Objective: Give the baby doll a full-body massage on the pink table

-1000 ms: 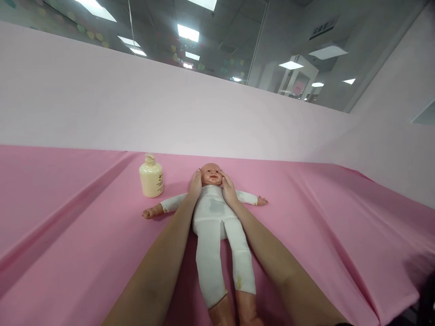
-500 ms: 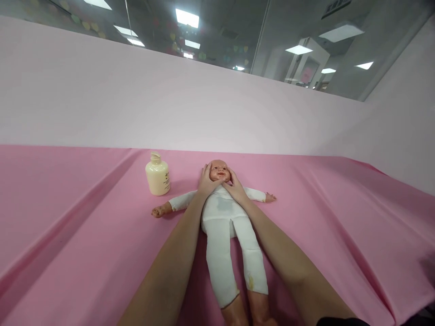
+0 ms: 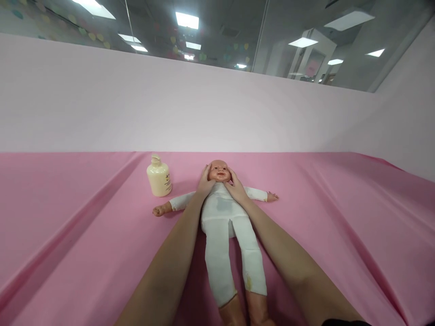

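Pink cloth (image 3: 84,253): It fills the bottom half of the frame. It has long folds at the left and at the right.
White wall (image 3: 217,108): It goes across the middle of the frame, behind the cloth.
Glass (image 3: 217,45): It runs along the top of the frame. Bright lights (image 3: 187,21) show in it.
Doll (image 3: 220,203): It lies on its back on the cloth, from the middle of the frame down to the bottom edge. Its arms stick out to both sides. Its clothes are white.
Right forearm (image 3: 285,258): It comes up from the bottom right, beside the doll.
Left forearm (image 3: 170,253): It comes up from the bottom left and passes in front of one doll arm.
Bottle (image 3: 159,179): It is pale yellow and stands up, left of the middle. Nothing touches it but the cloth.
Left hand (image 3: 205,183): It is in the middle. Its grip is loose, not closed, with fingers against the doll's cheek and the thumb near the chin.
Right hand (image 3: 237,188): Its grip is loose too, on the other cheek.
Doll's head (image 3: 219,172): It sits between both hands, facing up.
Gray patch (image 3: 224,204): It is on the doll's chest.
Yellow stain (image 3: 248,283): It is low on the doll's leg.
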Demonstrator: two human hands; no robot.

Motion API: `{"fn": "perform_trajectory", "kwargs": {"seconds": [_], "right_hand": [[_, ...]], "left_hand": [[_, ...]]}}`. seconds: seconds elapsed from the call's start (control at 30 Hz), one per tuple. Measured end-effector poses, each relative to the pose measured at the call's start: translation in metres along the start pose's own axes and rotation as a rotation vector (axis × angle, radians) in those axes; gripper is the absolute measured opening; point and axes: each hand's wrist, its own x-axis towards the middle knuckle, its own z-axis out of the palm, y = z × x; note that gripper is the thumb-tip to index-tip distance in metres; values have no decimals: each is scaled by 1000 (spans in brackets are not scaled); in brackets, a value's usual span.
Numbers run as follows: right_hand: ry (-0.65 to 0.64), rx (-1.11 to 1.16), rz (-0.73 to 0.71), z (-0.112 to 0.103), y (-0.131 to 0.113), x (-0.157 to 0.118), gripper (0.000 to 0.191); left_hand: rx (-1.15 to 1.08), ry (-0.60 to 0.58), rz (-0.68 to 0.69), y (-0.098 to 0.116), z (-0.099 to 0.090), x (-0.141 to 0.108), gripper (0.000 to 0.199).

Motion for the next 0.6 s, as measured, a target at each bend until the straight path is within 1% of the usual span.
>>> {"fn": "perform_trajectory", "kwargs": {"seconds": [0.1, 0.23, 0.3, 0.4, 0.5, 0.6], "right_hand": [[9, 33, -7, 1, 5, 3, 66], [36, 29, -68, 0, 10, 7, 63], [53, 27, -86, 0, 12, 8, 58], [102, 12, -82, 0, 13, 10, 44], [132, -16, -56, 0, 9, 10, 38], [109, -5, -1, 0, 5, 9, 43]], "left_hand": [[-20, 24, -5, -2, -1, 2, 75], [-100, 57, -12, -8, -3, 7, 68], [-142, 81, 0, -10, -3, 9, 61], [-166, 86, 14, -8, -3, 9, 51], [-116, 100, 18, -1, -4, 8, 43], [-14, 97, 25, 5, -6, 4, 44]]}}
